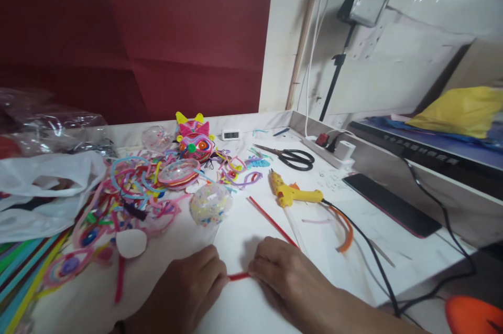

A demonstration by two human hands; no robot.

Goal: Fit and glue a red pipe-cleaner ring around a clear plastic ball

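Both my hands rest on the white table (251, 218) near its front edge. My left hand (188, 284) and my right hand (285, 271) each pinch one end of a short bent stretch of a red pipe cleaner (271, 221). Its long free part runs up and away from my right hand toward the middle of the table. Fingers of both hands are closed. A yellow glue gun (293, 193) lies just beyond the pipe cleaner's far end.
A heap of coloured pipe cleaners (129, 192), clear bead-filled balls (210, 203) and a colourful craft figure (194, 140) fill the left. Black scissors (293, 157), a power strip (330, 149), a dark phone (391, 204) and an orange pipe cleaner (346, 229) lie right. Plastic bags (43, 182) sit far left.
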